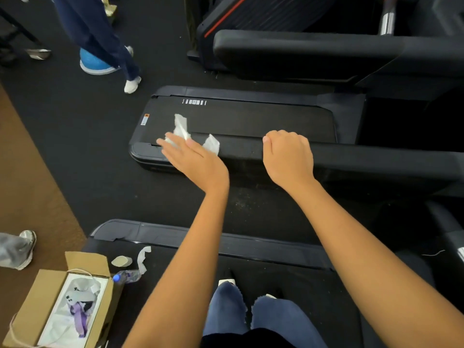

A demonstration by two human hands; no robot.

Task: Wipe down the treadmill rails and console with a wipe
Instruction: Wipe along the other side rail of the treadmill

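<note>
Dark gym floor (pixel 100 146) under black treadmill (pixel 251 119), near rail (pixel 364 162) cut off at right edge. White wipe (pixel 181 126) crumpled at rail's left end, middle hidden beneath left hand (pixel 193 156), fingers straight and together, pressing flat on it. Right hand (pixel 288 156) curled over rail top, gripping (fingertips out of sight behind knuckles). Lower left, open cardboard box (pixel 27 305) holding white wrapping and something purple, hard to make out; blue-capped bottle (pixel 128 275) just beside.

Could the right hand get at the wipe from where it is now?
Probably yes. The right hand grips the same rail that the wipe lies on, and the rail between them is bare. Only the left hand, pressing flat on the wipe, covers part of it.
</note>
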